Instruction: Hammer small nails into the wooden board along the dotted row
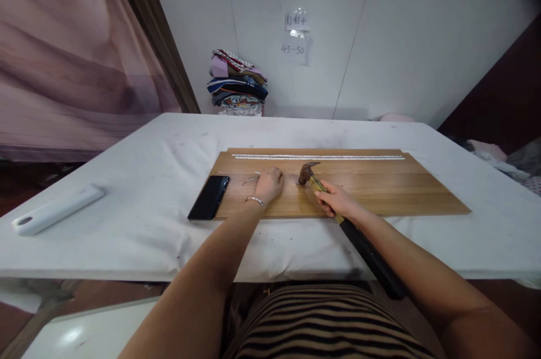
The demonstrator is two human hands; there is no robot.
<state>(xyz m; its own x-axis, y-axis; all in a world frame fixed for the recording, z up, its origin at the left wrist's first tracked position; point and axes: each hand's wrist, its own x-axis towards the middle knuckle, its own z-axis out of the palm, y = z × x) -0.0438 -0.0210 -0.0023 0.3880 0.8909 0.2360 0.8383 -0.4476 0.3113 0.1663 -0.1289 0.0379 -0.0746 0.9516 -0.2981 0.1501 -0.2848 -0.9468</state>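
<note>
My right hand (333, 199) is wrapped round the handle of a claw hammer (372, 255), just below its rusty head. The hammer's head rests on or hovers just over a wooden board (393, 184); I cannot tell which. My left hand (269, 183) lies low over the board with its fingers curled together, and what they hold, if anything, is hidden. Several nails (250, 178) lie loose on the board just left of that hand. Two white strips (316, 157) run side by side along the board's far edge.
A black phone (209, 196) lies across the board's left edge. On the white tablecloth (147, 178) at the far left is a white elongated object (59, 209). Folded cloths (239, 85) are stacked at the table's back edge, by a wall with paper signs (296, 38).
</note>
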